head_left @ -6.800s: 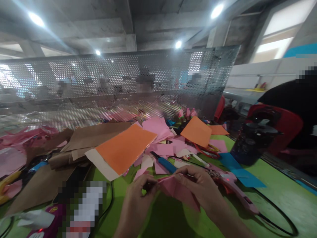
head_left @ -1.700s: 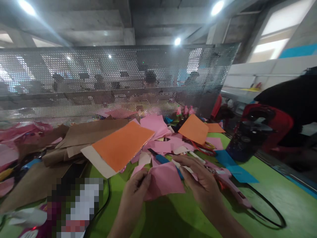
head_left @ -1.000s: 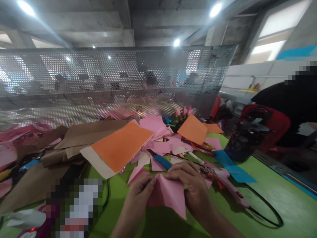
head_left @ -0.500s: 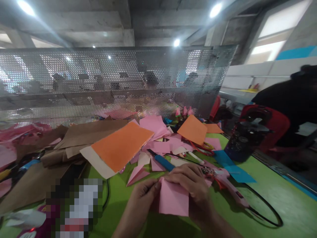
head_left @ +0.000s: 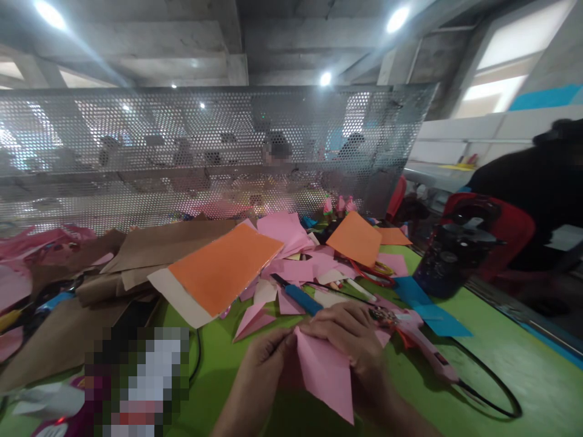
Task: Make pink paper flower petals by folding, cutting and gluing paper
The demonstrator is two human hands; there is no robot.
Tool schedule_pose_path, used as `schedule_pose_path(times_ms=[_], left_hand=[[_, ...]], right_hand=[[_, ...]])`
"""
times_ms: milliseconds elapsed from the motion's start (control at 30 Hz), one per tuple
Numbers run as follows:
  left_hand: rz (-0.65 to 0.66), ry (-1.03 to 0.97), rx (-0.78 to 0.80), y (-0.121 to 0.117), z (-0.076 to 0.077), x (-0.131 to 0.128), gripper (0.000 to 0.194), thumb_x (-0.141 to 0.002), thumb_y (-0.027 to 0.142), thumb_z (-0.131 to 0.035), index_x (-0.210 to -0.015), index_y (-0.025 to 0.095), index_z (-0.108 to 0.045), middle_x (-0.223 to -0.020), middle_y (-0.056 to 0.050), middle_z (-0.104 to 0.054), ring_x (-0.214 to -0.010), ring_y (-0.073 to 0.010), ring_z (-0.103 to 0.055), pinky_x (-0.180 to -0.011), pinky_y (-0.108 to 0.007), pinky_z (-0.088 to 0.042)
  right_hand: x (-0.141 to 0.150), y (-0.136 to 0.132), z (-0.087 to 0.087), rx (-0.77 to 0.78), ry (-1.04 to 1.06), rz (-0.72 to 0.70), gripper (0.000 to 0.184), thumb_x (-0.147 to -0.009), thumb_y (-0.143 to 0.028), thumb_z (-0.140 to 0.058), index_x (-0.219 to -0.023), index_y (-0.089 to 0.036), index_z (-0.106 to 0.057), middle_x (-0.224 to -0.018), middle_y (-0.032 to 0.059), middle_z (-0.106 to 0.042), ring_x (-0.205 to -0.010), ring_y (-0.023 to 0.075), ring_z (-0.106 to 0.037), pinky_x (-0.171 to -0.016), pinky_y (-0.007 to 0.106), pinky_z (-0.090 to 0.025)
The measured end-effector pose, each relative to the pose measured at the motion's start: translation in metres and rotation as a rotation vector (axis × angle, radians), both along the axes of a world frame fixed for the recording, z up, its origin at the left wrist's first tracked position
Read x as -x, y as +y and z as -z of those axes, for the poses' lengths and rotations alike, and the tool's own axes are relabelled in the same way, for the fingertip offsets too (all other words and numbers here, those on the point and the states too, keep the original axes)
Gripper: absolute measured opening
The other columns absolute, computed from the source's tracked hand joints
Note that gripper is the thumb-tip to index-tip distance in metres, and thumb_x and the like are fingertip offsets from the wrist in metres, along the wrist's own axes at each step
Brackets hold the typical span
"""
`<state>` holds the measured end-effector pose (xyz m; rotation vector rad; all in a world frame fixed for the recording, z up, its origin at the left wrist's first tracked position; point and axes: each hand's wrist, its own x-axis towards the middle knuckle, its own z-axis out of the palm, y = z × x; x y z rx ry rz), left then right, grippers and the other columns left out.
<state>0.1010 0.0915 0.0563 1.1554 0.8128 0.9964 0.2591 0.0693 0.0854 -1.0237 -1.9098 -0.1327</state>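
A folded pink paper piece (head_left: 325, 373) hangs between both hands just above the green table (head_left: 492, 358), its point aimed down toward me. My left hand (head_left: 264, 364) pinches its upper left corner with fingers closed. My right hand (head_left: 348, 340) grips the top right edge, fingers curled over the fold. Another small folded pink piece (head_left: 252, 318) lies on the table just left of my hands. A blue-handled cutter (head_left: 298, 295) rests right behind them.
Orange sheets (head_left: 223, 270), brown paper (head_left: 164, 243) and pink scraps cover the table's far half. A pink glue gun (head_left: 421, 340) with a black cord lies at right, beside blue paper (head_left: 437, 315) and a dark bottle (head_left: 444, 261). A perforated metal screen (head_left: 204, 145) stands behind. A person in black sits far right.
The pink paper went from a flatter square to a narrower folded shape with its point tilted down to the right. Both hands kept hold and barely shifted.
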Motion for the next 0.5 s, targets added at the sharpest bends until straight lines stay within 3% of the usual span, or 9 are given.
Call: schedule_pose_path(times_ms=[200,400,500], left_hand=[[-0.127,-0.002,-0.066,0.0017,0.0015,0.0003,0.023,-0.081,0.037,-0.064,-0.089,0.019,-0.076,-0.089,-0.004,-0.073,-0.084,-0.0194,-0.061,-0.078,-0.027,-0.046],[-0.159,-0.044,-0.037,0.0027,0.0025,0.0023,0.026,-0.076,0.041,-0.069,-0.09,0.019,-0.077,-0.086,-0.005,-0.071,-0.086,-0.0204,-0.063,-0.08,-0.029,-0.05],[-0.215,-0.12,0.037,0.0023,0.0055,0.002,0.031,-0.072,0.046,-0.073,-0.086,0.018,-0.076,-0.084,-0.004,-0.069,-0.083,-0.0203,-0.063,-0.076,-0.03,-0.053]], right_hand=[[0.0003,-0.0007,0.0047,0.002,-0.028,0.049,0.026,-0.084,-0.016,-0.057,-0.105,-0.025,-0.069,-0.091,0.0046,-0.065,-0.087,0.0236,-0.054,-0.076,0.037,-0.036],[-0.0004,0.0019,0.0064,-0.008,-0.063,0.019,0.035,-0.08,-0.019,-0.064,-0.114,-0.027,-0.067,-0.091,0.0039,-0.066,-0.086,0.0235,-0.055,-0.075,0.037,-0.036],[-0.0001,0.0003,0.0062,-0.028,-0.048,0.044,0.037,-0.085,-0.011,-0.056,-0.115,-0.029,-0.068,-0.091,0.0041,-0.066,-0.087,0.0227,-0.055,-0.075,0.037,-0.037]])
